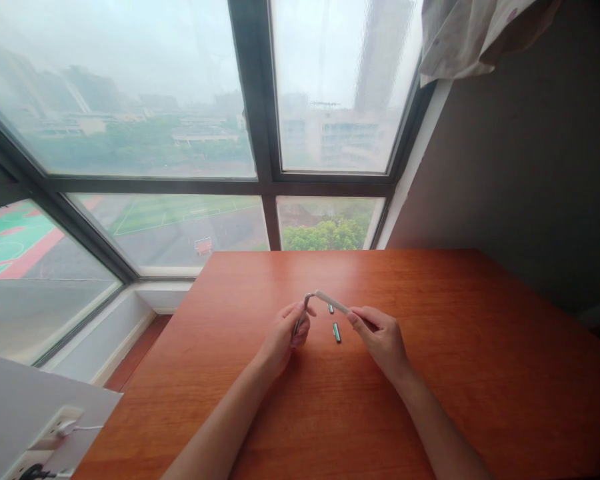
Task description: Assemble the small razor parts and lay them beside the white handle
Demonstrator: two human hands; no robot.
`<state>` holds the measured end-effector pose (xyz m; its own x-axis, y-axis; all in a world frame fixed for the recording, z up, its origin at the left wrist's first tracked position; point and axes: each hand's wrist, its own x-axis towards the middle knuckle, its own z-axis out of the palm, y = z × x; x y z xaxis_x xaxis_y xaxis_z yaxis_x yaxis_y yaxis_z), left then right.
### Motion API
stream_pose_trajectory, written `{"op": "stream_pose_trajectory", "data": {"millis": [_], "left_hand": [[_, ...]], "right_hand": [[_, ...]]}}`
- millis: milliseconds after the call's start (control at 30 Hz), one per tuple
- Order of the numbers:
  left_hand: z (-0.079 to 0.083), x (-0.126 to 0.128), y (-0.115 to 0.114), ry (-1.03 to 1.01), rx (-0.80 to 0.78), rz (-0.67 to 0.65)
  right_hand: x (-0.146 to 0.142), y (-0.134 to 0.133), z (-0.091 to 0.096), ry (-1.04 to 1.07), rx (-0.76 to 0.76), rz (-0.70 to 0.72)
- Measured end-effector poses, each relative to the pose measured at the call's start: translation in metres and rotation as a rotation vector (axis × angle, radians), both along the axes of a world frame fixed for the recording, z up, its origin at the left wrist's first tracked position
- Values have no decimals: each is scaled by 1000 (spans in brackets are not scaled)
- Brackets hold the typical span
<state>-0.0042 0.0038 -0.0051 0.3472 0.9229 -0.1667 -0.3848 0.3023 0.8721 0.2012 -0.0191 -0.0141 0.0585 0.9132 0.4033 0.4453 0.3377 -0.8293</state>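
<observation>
Above the middle of the table, my left hand (291,327) is closed around a slim dark metallic handle with a bent neck (307,301), which looks like a razor handle. My right hand (380,333) pinches a slim whitish stick (331,301) that slants up to the left. Its far tip comes close to the bent neck; whether they touch I cannot tell. Between my hands on the tabletop lies a small black and teal piece (337,333), much like a razor cartridge. A second similar piece (331,309) lies farther back, partly covered by the stick.
The reddish-brown wooden table (460,387) reaches toward large windows with dark frames (267,120). At lower left, a low white wall carries sockets (57,428) with plugged-in cables. A pale cloth (460,40) hangs at upper right beside a dark wall.
</observation>
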Motion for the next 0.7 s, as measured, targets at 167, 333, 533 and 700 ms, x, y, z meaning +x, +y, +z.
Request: {"op": "stream_pose_trajectory", "data": {"millis": [167,333,533,700], "left_hand": [[2,2,-3,23,-36,-82],[4,1,-3,-44,-85,-166],[3,-5,-3,-130,-120,-191],[5,-4,-3,-101,-94,-174]], "right_hand": [[0,0,-1,-7,30,46],[1,1,-1,-29,57,55],[4,2,0,-46,71,2],[2,1,2,-21,74,32]]}}
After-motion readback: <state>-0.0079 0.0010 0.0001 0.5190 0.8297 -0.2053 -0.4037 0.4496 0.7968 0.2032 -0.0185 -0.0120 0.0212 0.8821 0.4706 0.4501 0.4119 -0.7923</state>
